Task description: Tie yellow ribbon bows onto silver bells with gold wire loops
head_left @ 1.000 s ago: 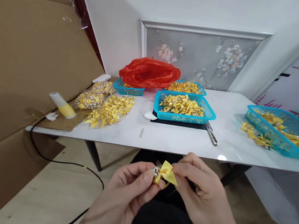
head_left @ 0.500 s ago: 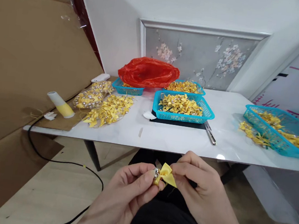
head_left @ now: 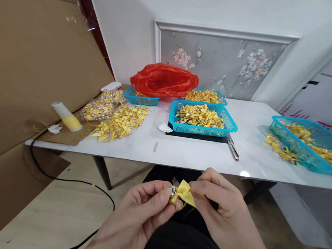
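Over my lap, in front of the table edge, my left hand (head_left: 152, 205) pinches a yellow ribbon bow (head_left: 185, 190) by its left side, where small silver bells (head_left: 173, 191) sit between thumb and fingers. My right hand (head_left: 220, 200) is closed at the bow's right side, thumb and index finger pressed together on the ribbon. Their tips partly hide what they grip. A thin yellow thread hangs below the bow. Straight ahead on the table stands a blue basket (head_left: 202, 131) full of similar yellow bows with bells.
Metal thread snips (head_left: 233, 148) lie right of the middle basket. Another blue basket (head_left: 309, 155) stands at the right. Loose bows (head_left: 121, 123), a thread cone (head_left: 66, 117) and a black cable (head_left: 72, 179) are on the left. A red plastic bag (head_left: 165, 80) rests at the back.
Both hands keep nearly the same pose around the bow. The bow has shifted very slightly, and its loose thread hangs a little differently. The rest of the scene stays put.
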The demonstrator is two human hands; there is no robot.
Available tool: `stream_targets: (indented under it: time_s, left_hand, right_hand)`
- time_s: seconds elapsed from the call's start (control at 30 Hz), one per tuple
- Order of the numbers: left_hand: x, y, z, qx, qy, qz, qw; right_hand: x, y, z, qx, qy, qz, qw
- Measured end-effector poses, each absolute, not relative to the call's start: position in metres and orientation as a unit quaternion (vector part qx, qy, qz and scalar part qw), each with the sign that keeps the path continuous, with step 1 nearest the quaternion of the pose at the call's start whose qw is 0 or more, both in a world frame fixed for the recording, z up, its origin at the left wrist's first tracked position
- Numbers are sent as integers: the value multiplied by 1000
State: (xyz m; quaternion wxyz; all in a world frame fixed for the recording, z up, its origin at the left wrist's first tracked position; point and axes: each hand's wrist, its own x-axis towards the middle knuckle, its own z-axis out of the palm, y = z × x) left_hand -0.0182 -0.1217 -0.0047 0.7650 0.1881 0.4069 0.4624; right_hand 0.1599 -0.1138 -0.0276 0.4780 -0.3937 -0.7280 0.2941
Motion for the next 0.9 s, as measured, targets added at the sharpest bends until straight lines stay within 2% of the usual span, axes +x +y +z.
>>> stream_targets:
  time_s: [0.4, 0.63, 0.9]
  left_hand:
    - [-18, -123, -9, 203, 396, 472, 761]
    - [-17, -127, -13, 345, 433, 501, 666]
    - [-17, -126, -19, 413, 458, 515, 595]
  right_hand:
    - [157, -116, -28, -410, -724, 300, 465]
    - [154, -119, -28, -408, -726, 274, 481]
    - [150, -116, -36, -405, -706, 257, 522]
